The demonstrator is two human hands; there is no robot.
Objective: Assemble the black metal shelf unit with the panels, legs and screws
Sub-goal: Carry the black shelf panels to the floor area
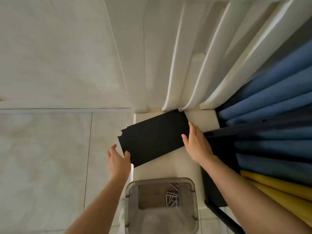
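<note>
A flat black metal panel (153, 137) with notched corners lies tilted above a white surface (170, 164). My left hand (118, 159) holds its near left corner, thumb on top. My right hand (196, 143) grips the panel's right edge, thumb on the top face. A clear plastic container (162, 205) below the panel holds several silver screws (172, 197). More black parts (217, 132) lie at the right, partly under my right forearm, and a black leg (224, 218) runs off the bottom right.
Blue fabric folds (273, 115) and yellow fabric (283, 193) fill the right side. White moulded ribs (182, 65) rise behind the panel. Pale tiled floor (45, 157) spreads to the left.
</note>
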